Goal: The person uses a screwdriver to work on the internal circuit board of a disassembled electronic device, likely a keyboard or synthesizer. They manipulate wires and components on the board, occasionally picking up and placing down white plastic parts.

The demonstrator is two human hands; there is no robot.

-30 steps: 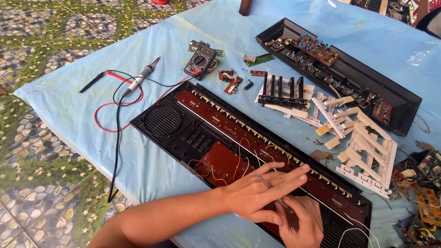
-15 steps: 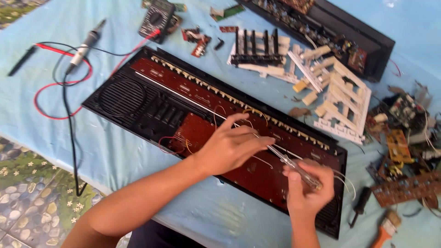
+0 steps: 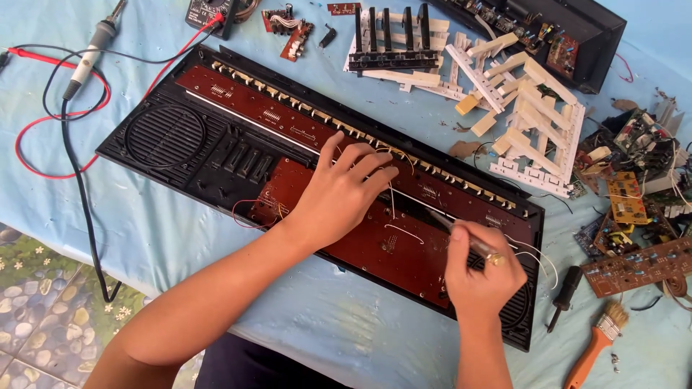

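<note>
Right hand point(image 3: 481, 272) was clenched around a thin metal tool point(image 3: 467, 238), looks like tweezers or a slim driver, can't tell which. Tip pointed up-left and met the reddish-brown circuit board point(image 3: 375, 245) near the long row of contacts. Left hand point(image 3: 344, 189) gripped nothing: palm down, fingers spread, pressed flat on the same board just left of the tool tip.

Board sat inside the black keyboard casing point(image 3: 216, 162), which lay diagonally across the blue cloth point(image 3: 180, 238) with its round speaker grille point(image 3: 164, 135) at the left end. Thin white wires point(image 3: 537, 253) looped off the board beside the right hand.

Around it:
- soldering iron point(image 3: 92, 52) top left, its black cable running down over the table edge
- red test lead point(image 3: 43, 115) curled next to the iron, multimeter point(image 3: 210, 10) at the top edge
- black and white keys point(image 3: 393, 36) stacked above the casing, white key frames point(image 3: 537, 130) to the right
- second black casing part point(image 3: 569, 29) top right
- loose circuit boards point(image 3: 634, 209) piled at the right edge
- black-handled screwdriver point(image 3: 564, 292) and orange-handled brush point(image 3: 597, 340) just right of the casing's lower corner, both untouched
</note>
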